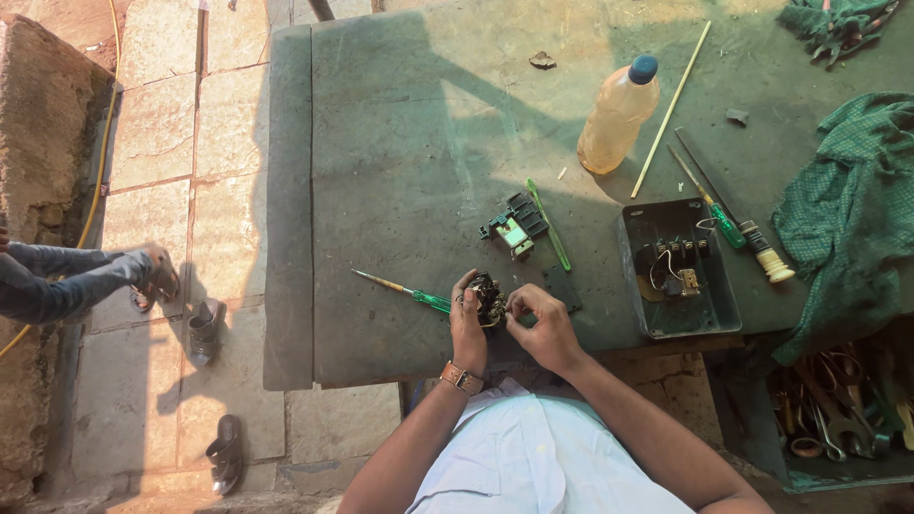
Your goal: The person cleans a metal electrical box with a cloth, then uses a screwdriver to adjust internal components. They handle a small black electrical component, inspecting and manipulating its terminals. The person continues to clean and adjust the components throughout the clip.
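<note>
Sunlit stone paving borders a grey-green bench (381, 143) where a small dark electrical part (488, 297) sits at the near edge, pinched between both hands. Left hand (466, 328) closes its grip on the part's left side; right hand (543, 328) meets it from the right, fingertips on it, both equally near.

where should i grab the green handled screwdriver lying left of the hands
Grip the green-handled screwdriver by its green handle, nearest the left hand, coming from above. It lies flat on the table, with its thin shaft pointing up-left, away from the hands.
</note>
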